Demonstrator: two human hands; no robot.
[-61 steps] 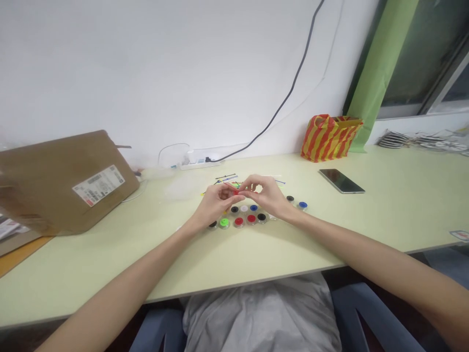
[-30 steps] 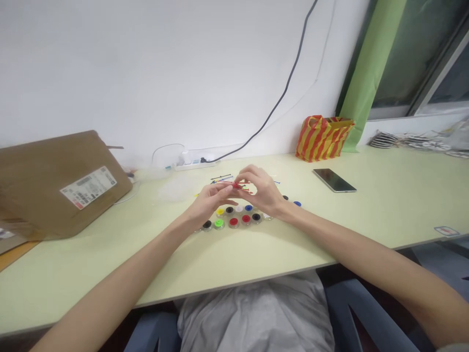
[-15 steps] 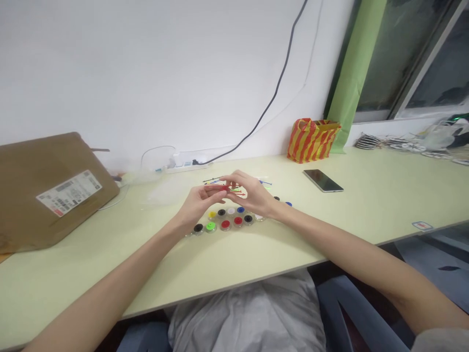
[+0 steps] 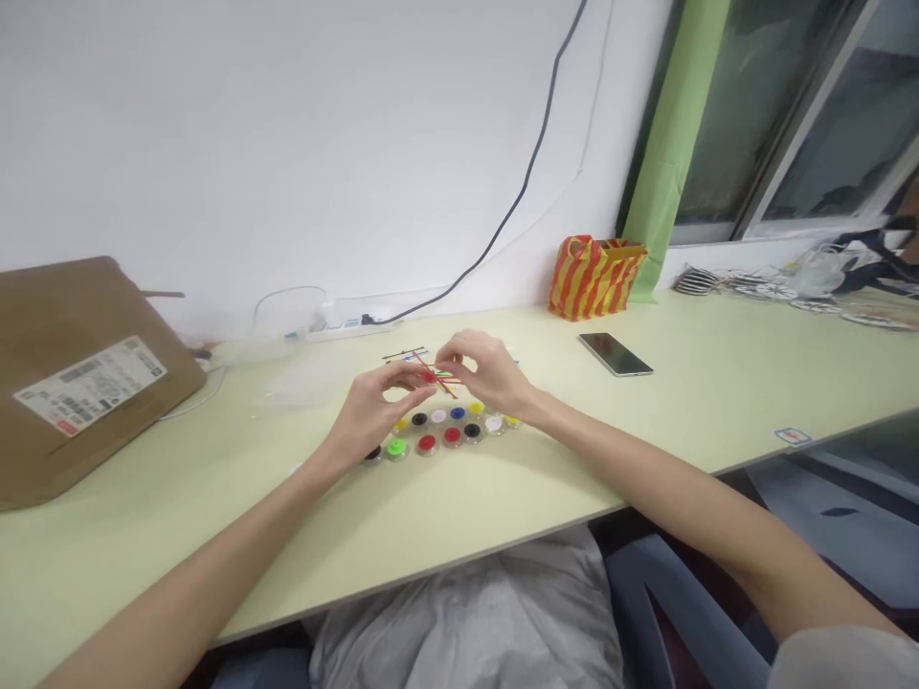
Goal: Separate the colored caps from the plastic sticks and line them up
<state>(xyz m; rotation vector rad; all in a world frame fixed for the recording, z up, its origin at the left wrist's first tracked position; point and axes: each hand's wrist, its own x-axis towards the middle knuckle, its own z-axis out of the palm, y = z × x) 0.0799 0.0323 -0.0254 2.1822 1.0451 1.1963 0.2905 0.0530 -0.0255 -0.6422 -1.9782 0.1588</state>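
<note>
My left hand (image 4: 375, 404) pinches a small red round piece (image 4: 429, 377) between thumb and fingers, above the table. Thin red sticks (image 4: 449, 385) reach out from that piece in several directions. Close by on the right, my right hand (image 4: 484, 375) is bent over with its fingertips closed at the end of one of these sticks. Just below both hands stand several small clear pots with coloured lids, among them a green one (image 4: 397, 448), a red one (image 4: 427, 444) and a blue one (image 4: 458, 413). More thin sticks (image 4: 406, 354), black and blue, lie behind the hands.
On the left a cardboard box (image 4: 86, 383) with a label leans on the table (image 4: 323, 536). A power strip (image 4: 351, 328) with a black cable lies by the wall. To the right are a striped bag (image 4: 597, 277) and a phone (image 4: 616, 354). Clear plastic (image 4: 308, 383) lies left of the hands.
The red sticks now fan out at crossing angles, where before they lay more level. My hands have drawn slightly apart. The whole view has shifted a little to the right.
</note>
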